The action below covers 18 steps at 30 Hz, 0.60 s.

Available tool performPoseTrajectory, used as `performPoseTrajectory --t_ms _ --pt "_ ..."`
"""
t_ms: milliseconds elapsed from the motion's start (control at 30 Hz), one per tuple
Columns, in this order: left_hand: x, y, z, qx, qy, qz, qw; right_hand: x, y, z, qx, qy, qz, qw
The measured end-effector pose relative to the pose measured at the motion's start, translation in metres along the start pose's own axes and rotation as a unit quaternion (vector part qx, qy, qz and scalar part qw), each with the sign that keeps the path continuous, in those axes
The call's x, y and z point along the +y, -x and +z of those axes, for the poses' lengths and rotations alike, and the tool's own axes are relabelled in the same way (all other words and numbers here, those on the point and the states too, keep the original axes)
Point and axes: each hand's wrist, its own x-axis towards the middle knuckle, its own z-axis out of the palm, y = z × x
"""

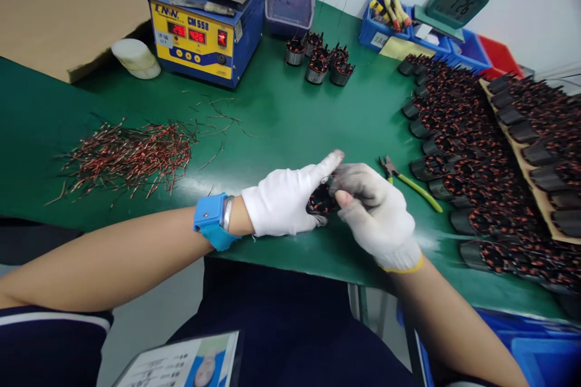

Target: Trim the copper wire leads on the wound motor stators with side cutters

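Note:
My left hand (290,201), in a white glove with a blue strap at the wrist, is wrapped round a wound motor stator (321,198) just above the table's near edge. The stator is dark with copper windings, and the two hands cover much of it. From the other side my right hand (376,208), gloved with a bare thumb tip, pinches at the stator's wire ends. A thin wire shows by its fingertips, though the exact grip is partly hidden. Green-handled cutting pliers (415,187) lie on the table to the right of that hand.
Rows of stators (472,157) fill the right side, some on a cardboard sheet (521,163). Several more stators (318,63) stand at the back. Cut copper wires (131,157) are heaped at left. A blue CM 558 unit (204,36) and a purple bin (289,9) stand behind.

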Motion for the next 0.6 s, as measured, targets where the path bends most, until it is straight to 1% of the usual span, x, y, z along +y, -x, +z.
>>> performPoseTrajectory --t_ms 67,100,133,200,267,300,433,500,600 --pt "0.001 0.000 -0.001 0.008 -0.021 -0.015 1.000 -0.001 0.005 -0.008 0.013 -0.088 0.062 0.994" --pt "0.001 0.000 -0.001 0.008 -0.031 -0.018 0.999 0.000 0.007 -0.011 0.013 -0.108 0.088 0.990" --pt "0.001 0.000 -0.001 0.005 -0.043 -0.019 0.999 0.001 0.008 -0.014 0.006 -0.104 0.109 0.989" --pt "0.002 0.000 -0.002 0.001 -0.066 -0.012 0.998 0.003 0.008 -0.017 -0.021 -0.026 0.132 0.991" --pt "0.003 0.001 -0.001 0.002 -0.084 -0.005 0.996 0.004 0.006 -0.014 -0.042 0.085 0.124 0.988" --pt "0.004 0.002 -0.001 0.005 -0.092 -0.003 0.996 0.003 0.005 -0.011 -0.038 0.131 0.112 0.984" --pt "0.006 0.003 0.001 0.003 -0.131 0.004 0.991 -0.003 0.000 0.005 0.026 0.242 0.041 0.969" --pt "0.006 0.003 0.002 0.001 -0.139 0.003 0.990 -0.006 0.000 0.012 0.038 0.255 0.035 0.966" --pt "0.007 0.003 0.002 -0.001 -0.135 -0.002 0.991 -0.006 0.000 0.015 0.021 0.196 0.061 0.978"
